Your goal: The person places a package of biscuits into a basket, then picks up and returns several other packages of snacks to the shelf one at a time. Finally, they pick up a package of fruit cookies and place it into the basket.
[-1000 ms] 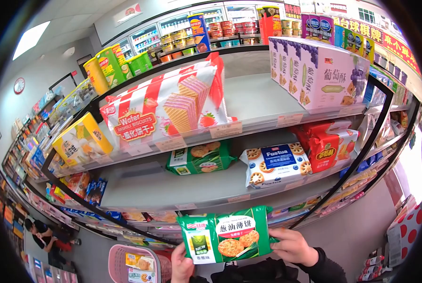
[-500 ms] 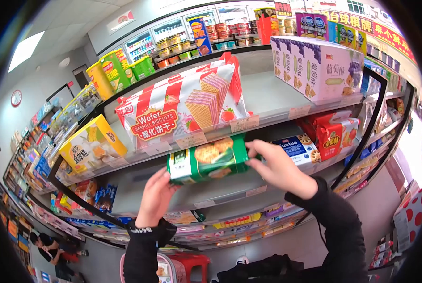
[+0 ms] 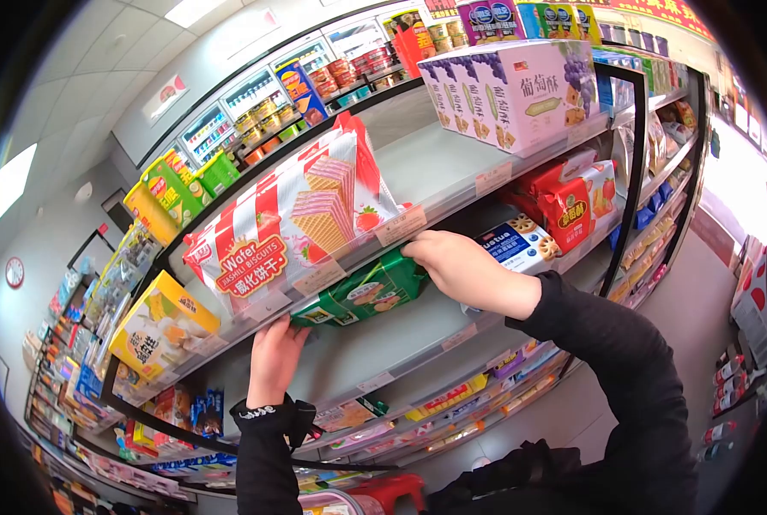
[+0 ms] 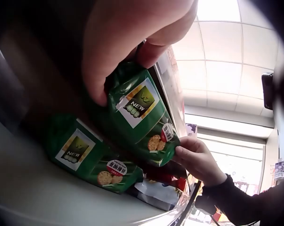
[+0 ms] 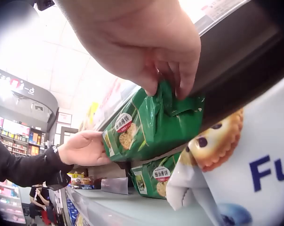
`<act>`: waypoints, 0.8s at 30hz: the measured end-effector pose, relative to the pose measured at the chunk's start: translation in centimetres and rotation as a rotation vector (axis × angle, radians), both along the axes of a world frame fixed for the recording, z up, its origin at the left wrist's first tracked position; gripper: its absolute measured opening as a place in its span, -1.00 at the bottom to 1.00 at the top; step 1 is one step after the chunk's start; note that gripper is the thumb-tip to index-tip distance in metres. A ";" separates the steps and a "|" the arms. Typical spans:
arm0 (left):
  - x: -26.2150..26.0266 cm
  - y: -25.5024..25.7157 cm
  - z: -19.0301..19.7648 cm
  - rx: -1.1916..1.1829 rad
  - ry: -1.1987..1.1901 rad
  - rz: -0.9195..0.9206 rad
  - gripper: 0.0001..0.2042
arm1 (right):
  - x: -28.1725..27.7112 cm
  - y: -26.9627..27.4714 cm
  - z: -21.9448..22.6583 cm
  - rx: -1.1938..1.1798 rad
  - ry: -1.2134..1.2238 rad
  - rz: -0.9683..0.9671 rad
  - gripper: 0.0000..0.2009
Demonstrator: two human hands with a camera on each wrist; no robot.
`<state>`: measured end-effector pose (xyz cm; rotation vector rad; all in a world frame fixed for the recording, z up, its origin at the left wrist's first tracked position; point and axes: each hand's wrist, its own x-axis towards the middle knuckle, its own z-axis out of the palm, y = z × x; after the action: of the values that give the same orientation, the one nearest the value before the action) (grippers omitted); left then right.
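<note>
A green cracker pack (image 3: 362, 292) is tilted under the upper shelf's edge, one end in each hand. My right hand (image 3: 474, 273) pinches its right end; in the right wrist view the thumb and fingers (image 5: 182, 82) grip the crimped wrapper. At the left end is my left hand (image 3: 274, 356), and the left wrist view shows its thumb and fingers round the wrapper of the held pack (image 4: 139, 113). Below it a second green pack (image 4: 92, 160) lies on the lower shelf. Beside them stands a white and blue Fustua pack (image 3: 510, 243), partly behind my right hand.
Wafer biscuits (image 3: 289, 223), a yellow box (image 3: 165, 326) and grape-printed boxes (image 3: 521, 94) stand on the upper shelf. Red packs (image 3: 572, 206) sit at the lower shelf's right. A black frame bar (image 3: 632, 172) rises on the right. A red stool (image 3: 392, 491) is below.
Both hands have carried the green pack from in front of the shelves up and in beneath the upper shelf's edge. The head view has tilted and shifted.
</note>
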<state>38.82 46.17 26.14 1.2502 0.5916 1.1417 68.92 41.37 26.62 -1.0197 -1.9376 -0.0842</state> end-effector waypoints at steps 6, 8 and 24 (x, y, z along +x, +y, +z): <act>-0.7 3.8 -1.6 -0.069 -0.004 0.004 -0.66 | -0.2 1.6 -0.7 -0.065 -0.151 -0.021 -0.80; -0.9 4.5 -2.1 -0.086 0.012 0.011 -0.66 | -0.1 1.7 -0.9 -0.030 -0.167 -0.019 -0.81; 1.0 2.7 -0.4 -0.169 0.230 0.135 -0.57 | 1.5 -0.2 0.5 -0.142 -0.297 -0.160 -0.73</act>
<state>39.86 48.86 25.71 1.2172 0.9383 1.0415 70.39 41.21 27.07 -1.3171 -2.1484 -0.2007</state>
